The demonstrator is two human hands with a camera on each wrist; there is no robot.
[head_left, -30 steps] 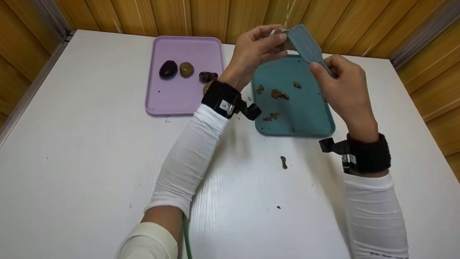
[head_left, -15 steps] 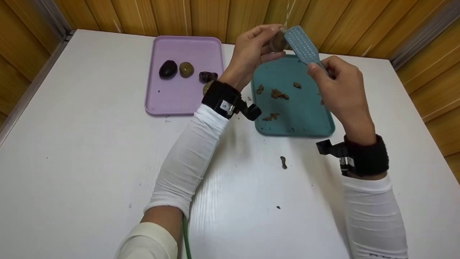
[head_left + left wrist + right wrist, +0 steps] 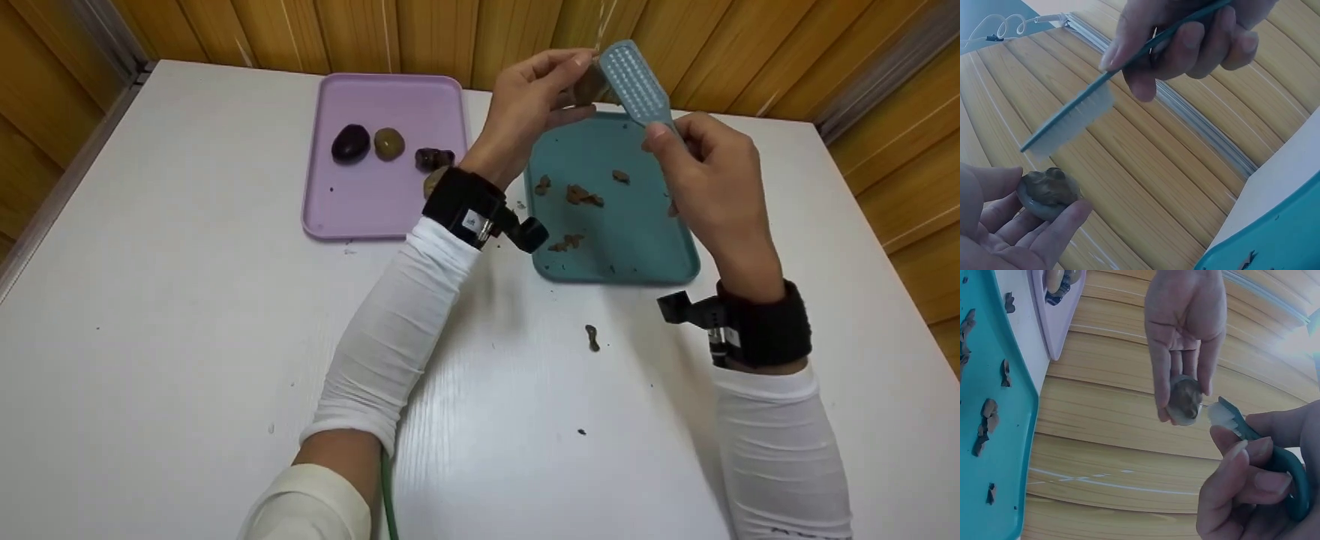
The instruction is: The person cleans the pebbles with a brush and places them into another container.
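Wooden panelling runs behind a white table (image 3: 187,300). On its far left side lies a purple tray (image 3: 330,202) with a dark stone (image 3: 351,144), an olive-brown stone (image 3: 389,144) and a smaller dark stone (image 3: 433,158) in a row. To the right of it, the left hand (image 3: 529,101) is raised above the far edge of the table, its thumb and fingertips pinching a small mud-caked stone (image 3: 1047,192). Just right of that stone, close to it, stands the teal brush (image 3: 636,84), bristles turned to the stone; the right hand (image 3: 709,176) grips its handle with fingers curled round it. Below both hands sits a teal tray (image 3: 645,255) strewn with brown mud flakes (image 3: 581,196). One more flake (image 3: 592,337) lies on the table nearer in.
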